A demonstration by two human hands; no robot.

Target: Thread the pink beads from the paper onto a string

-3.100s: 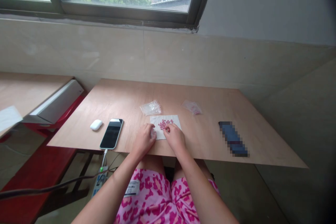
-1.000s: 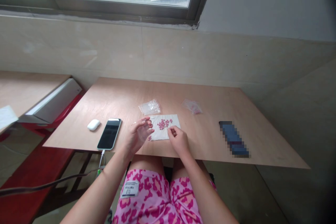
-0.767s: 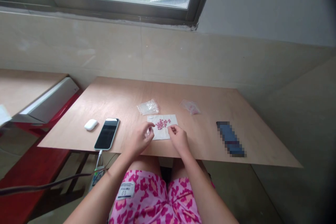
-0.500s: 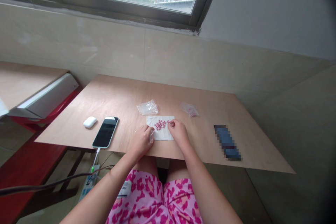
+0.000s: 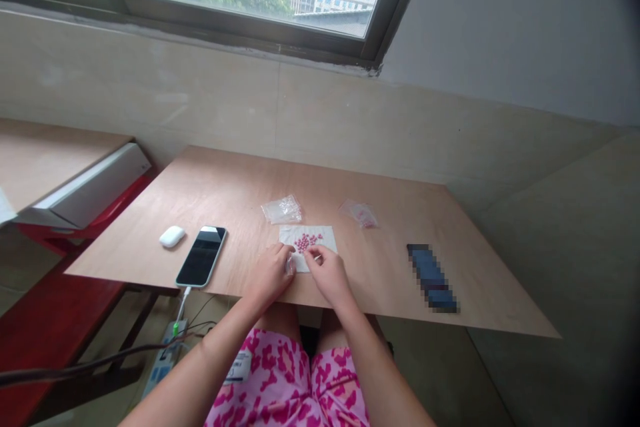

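Pieces, small and pink, lie loosely heaped on a white sheet near the table's front edge, as the head view shows. The left hand has its fingers curled around a clear bag, at the sheet's left side. The right hand brings thumb and forefinger together just beside that bag; whether a piece sits between them, I cannot tell. Done well, this work seems to want a light fingertip pinch, the bag's mouth steady and spread, and wrists clear of the heap, since such small pieces could scatter easily.
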